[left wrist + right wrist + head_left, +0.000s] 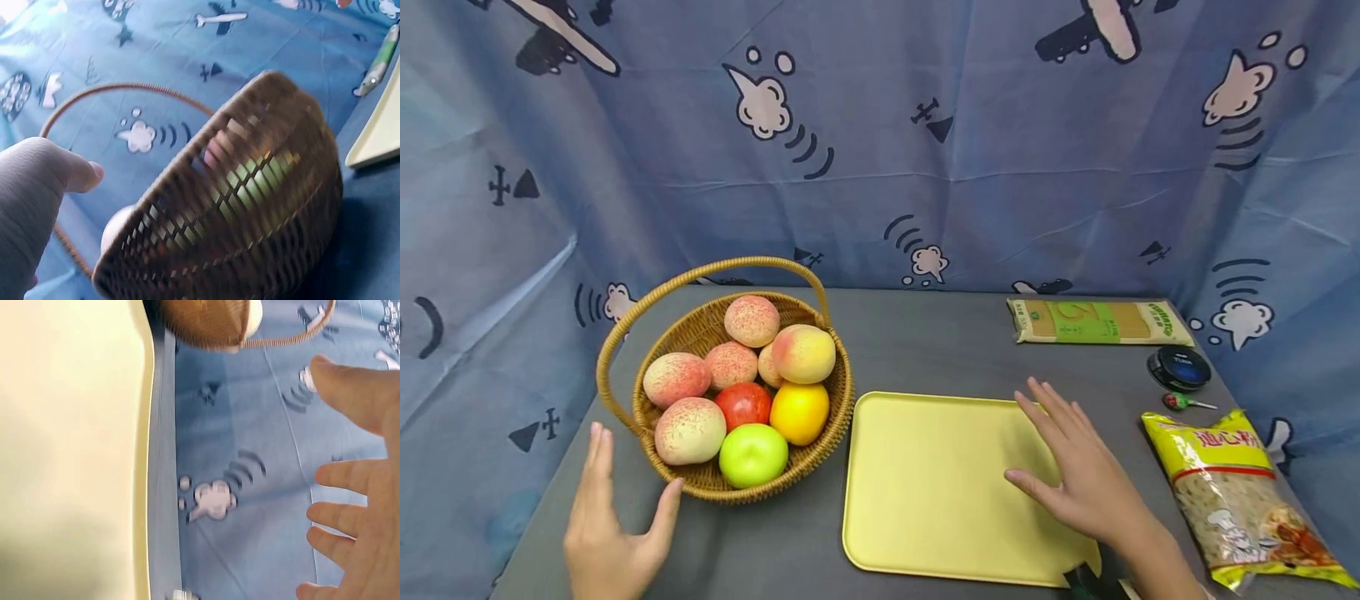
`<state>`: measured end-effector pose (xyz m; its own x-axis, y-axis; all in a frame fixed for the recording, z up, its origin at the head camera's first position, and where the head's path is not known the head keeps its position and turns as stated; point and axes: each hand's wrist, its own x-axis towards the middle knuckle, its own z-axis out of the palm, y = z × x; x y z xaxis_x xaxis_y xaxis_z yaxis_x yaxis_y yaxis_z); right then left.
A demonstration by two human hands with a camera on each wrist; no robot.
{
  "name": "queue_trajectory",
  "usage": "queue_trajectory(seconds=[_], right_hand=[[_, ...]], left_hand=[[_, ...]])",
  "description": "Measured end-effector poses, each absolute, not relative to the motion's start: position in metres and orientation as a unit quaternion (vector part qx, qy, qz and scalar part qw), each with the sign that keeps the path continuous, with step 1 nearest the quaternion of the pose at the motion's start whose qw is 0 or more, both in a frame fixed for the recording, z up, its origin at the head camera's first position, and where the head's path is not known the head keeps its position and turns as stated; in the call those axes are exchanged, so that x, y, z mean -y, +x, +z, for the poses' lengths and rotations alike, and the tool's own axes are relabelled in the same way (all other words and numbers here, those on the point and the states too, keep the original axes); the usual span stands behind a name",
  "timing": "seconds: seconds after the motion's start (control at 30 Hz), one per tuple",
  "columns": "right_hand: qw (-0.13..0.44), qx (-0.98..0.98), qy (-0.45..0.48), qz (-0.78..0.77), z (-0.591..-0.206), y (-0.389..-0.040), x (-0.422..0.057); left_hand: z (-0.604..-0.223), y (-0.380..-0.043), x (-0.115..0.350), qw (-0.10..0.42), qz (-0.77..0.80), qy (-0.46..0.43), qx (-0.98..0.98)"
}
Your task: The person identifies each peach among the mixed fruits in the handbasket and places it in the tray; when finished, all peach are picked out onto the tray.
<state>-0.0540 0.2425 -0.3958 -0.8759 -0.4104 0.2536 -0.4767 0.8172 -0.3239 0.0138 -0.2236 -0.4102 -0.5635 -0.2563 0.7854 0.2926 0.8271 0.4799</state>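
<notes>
A wicker basket [842, 417] with an arched handle stands at the left of the table in the head view. It holds several peaches [688, 431], a red fruit [743, 406], an orange [800, 414] and a green apple [753, 456]. My left hand [613, 533] is spread at the basket's near left side, thumb apart from the fingers, holding nothing. Over the right part of a yellow tray [947, 492] hovers my empty right hand [1078, 475], its fingers extended. The left wrist view catches the basket's woven side [250, 206] beyond my thumb.
Noodles in a flat pack [1101, 322] lie at the back right. In front of them are a round dark tin [1180, 367], a lollipop [1178, 402] and a yellow-topped food bag [1240, 500]. A blue patterned curtain [880, 167] hangs behind and beside the grey table.
</notes>
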Motion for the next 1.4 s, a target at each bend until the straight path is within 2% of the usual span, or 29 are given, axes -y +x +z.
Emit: queue_trajectory(seconds=[0.1, 0.23, 0.43, 0.57, 0.83, 1.13, 1.4], right_hand=[[0.087, 0.934, 0.271, 0.216, -0.391, -0.059, -0.225], [0.077, 0.915, 0.315, 0.239, -0.385, -0.067, -0.202], [0.044, 0.887, 0.364, 0.280, -0.371, -0.079, -0.165], [0.018, 0.856, 0.405, 0.322, -0.359, -0.088, -0.140], [-0.013, 0.793, 0.478, 0.378, -0.336, -0.104, -0.091], [-0.062, 0.756, 0.513, 0.402, -0.319, -0.136, -0.023], [-0.192, 0.739, 0.510, 0.395, -0.314, -0.161, 0.030]], left_hand=[[-0.412, 0.014, 0.235, 0.413, -0.332, 0.026, 0.848], [-0.413, 0.007, 0.251, 0.335, -0.396, 0.028, 0.855], [-0.419, -0.004, 0.265, 0.282, -0.478, -0.056, 0.830], [-0.422, -0.007, 0.271, 0.252, -0.499, -0.076, 0.826], [-0.437, -0.010, 0.279, 0.232, -0.591, -0.129, 0.762], [-0.435, -0.010, 0.281, 0.217, -0.559, -0.131, 0.789], [-0.434, -0.010, 0.281, 0.211, -0.571, -0.127, 0.783]])
